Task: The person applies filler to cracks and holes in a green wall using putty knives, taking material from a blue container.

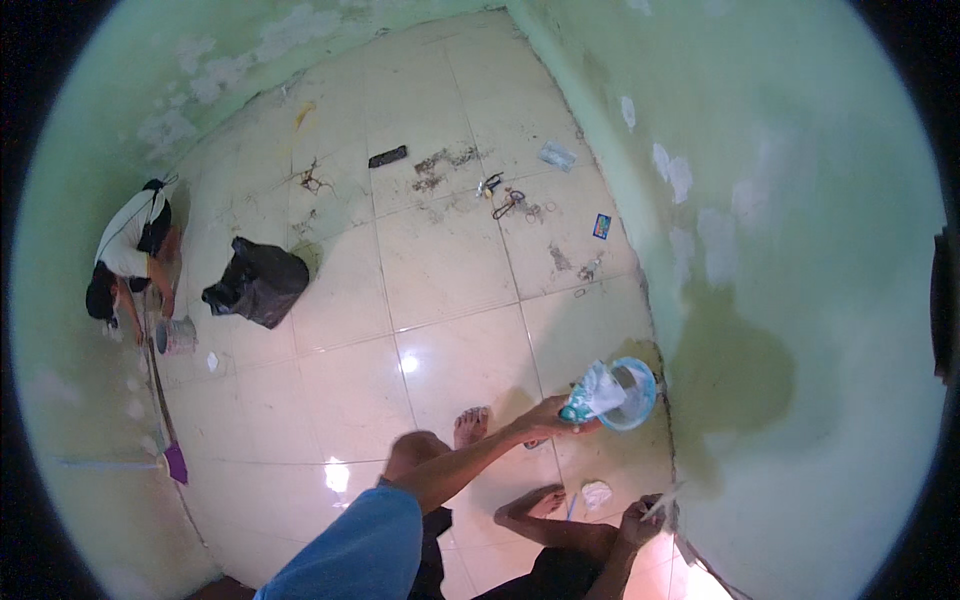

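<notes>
My left hand [553,418] reaches right, its fingers curled under a light blue container [636,410]. A white, teal-marked piece [598,390], too unclear to name, lies over the container's left side, just above the hand. My right hand [642,522], low at the right near the foot of the green wall, is closed round a thin, pale flat tool [668,498], perhaps a scraper. A crumpled white lump [596,493] lies on the tiles left of that hand, with a thin blue stick [570,508] beside it.
A person [135,235] crouches along the left wall by a grey bucket [178,336]. A black bag [255,280] and a purple broom [176,460] are nearby. Scattered debris, a dark flat item [387,156] and small packets [602,226] dot the tiled floor [450,270]. Patched wall [780,200] stands right.
</notes>
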Tool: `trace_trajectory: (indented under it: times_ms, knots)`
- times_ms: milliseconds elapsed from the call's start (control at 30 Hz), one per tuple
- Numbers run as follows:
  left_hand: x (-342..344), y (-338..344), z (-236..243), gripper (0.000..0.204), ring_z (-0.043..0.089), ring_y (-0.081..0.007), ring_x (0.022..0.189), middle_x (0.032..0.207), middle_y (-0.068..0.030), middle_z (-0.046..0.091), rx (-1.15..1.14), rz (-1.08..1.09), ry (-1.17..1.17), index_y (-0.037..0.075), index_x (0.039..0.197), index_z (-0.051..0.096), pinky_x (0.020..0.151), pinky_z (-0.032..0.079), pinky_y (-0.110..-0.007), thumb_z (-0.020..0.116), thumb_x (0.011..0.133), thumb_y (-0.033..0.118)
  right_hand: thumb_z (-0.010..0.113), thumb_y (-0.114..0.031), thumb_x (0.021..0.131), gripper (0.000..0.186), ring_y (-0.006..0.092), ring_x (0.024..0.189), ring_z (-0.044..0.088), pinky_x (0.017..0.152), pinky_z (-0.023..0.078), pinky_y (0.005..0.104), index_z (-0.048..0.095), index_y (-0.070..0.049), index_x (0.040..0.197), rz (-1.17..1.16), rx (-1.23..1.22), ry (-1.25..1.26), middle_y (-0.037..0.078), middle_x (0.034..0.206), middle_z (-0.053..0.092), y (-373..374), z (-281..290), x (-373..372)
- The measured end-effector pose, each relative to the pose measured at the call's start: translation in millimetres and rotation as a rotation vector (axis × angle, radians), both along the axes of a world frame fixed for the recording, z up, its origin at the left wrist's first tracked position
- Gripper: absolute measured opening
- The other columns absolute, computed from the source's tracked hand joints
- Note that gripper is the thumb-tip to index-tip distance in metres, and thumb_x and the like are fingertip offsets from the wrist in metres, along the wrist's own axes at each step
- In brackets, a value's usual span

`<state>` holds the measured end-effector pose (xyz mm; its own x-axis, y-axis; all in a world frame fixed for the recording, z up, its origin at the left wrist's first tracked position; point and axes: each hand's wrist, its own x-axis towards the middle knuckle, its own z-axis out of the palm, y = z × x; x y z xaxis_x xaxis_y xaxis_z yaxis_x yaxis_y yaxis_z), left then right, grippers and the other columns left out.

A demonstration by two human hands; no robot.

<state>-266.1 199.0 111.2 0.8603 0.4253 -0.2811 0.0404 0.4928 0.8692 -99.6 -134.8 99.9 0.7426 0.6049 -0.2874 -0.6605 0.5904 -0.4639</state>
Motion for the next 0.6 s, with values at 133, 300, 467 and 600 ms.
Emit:
trace_trajectory:
  times_ms: [133, 300, 467, 600]
  knots:
    - [-57.1, 57.1, 64.3, 0.043, 0.055, -0.0103, 0.063, 0.077, -0.001, 0.06, 0.11, -0.017, 0.364, 0.001, 0.113, 0.054, 0.055, 0.046, -0.026, 0.068, 0.077, 0.019, 0.051, -0.015, 0.086, 0.012, 0.0216, 0.079, 0.06, 0.066, 0.048, 0.0358, 0.054, -0.005, 0.089, -0.079, -0.234, 0.411, 0.008, 0.084, 0.061, 27.2, 43.8, -38.6]
    - [-116.2, 105.9, 131.7, 0.038, 0.056, -0.01, 0.07, 0.081, -0.0012, 0.061, 0.052, 0.249, 0.313, 0.003, 0.113, 0.056, 0.061, 0.048, -0.027, 0.068, 0.078, 0.015, 0.053, -0.012, 0.084, 0.023, 0.0212, 0.082, 0.063, 0.072, 0.052, 0.0344, 0.062, 0.0, 0.101, 0.083, -0.235, 0.398, 0.011, 0.091, 0.067, 76.5, 115.9, -74.6]
    - [-169.2, 152.1, 144.9, 0.037, 0.057, -0.0098, 0.075, 0.087, -0.0029, 0.063, -0.028, 0.268, 0.419, 0.001, 0.112, 0.057, 0.068, 0.049, -0.026, 0.069, 0.078, 0.01, 0.055, -0.011, 0.086, 0.019, 0.0218, 0.085, 0.061, 0.074, 0.05, 0.0362, 0.058, -0.002, 0.102, 0.203, -0.202, 0.429, 0.01, 0.091, 0.063, 193.9, 168.5, -87.8]
    - [-181.8, 199.0, 151.9, 0.031, 0.056, -0.0096, 0.069, 0.086, -0.0024, 0.063, -0.085, 0.341, 0.439, 0.002, 0.108, 0.058, 0.062, 0.049, -0.026, 0.07, 0.08, 0.008, 0.055, -0.015, 0.088, 0.019, 0.0214, 0.084, 0.059, 0.07, 0.049, 0.0367, 0.055, -0.005, 0.104, 0.129, -0.298, 0.5, 0.009, 0.091, 0.061, 283.9, 188.6, -94.9]
